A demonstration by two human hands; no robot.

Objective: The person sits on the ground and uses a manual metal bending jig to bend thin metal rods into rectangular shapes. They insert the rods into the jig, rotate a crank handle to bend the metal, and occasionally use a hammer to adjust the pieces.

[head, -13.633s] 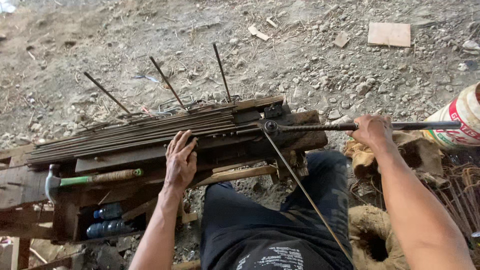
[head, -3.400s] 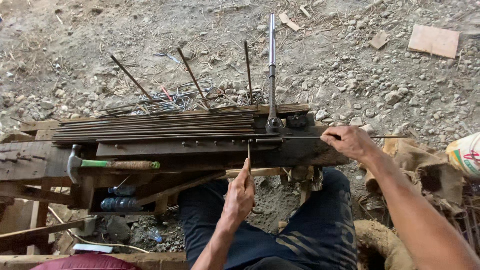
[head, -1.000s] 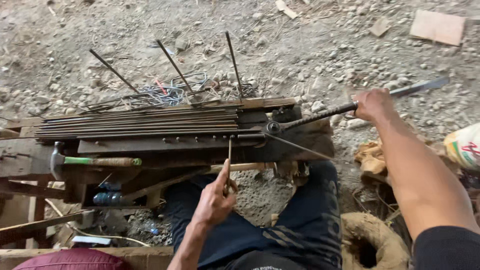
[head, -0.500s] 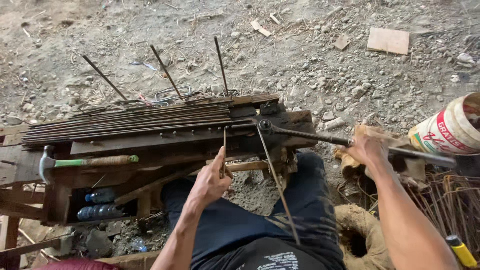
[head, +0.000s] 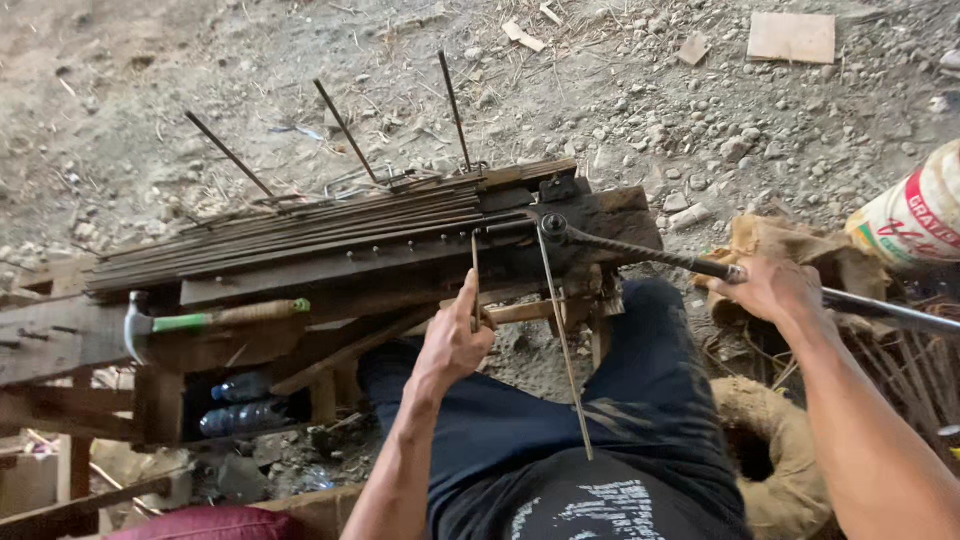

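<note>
Looking down from the head camera, the person sits at a rough wooden bench [head: 620,215] that runs across the middle of the frame. The right hand [head: 775,290], at centre right, is closed around the bending lever [head: 650,255], a ribbed bar running from a pivot at the bench's right end out to the right edge. The left hand [head: 455,340], just below the bench at centre, pinches the short upright leg of a thin steel rod [head: 565,350], whose long leg slants down from the pivot toward the person's lap. A bundle of straight rods [head: 300,230] lies along the bench top. A hammer [head: 210,320] with a green handle rests at lower left, plastic bottles [head: 240,400] beneath it.
</note>
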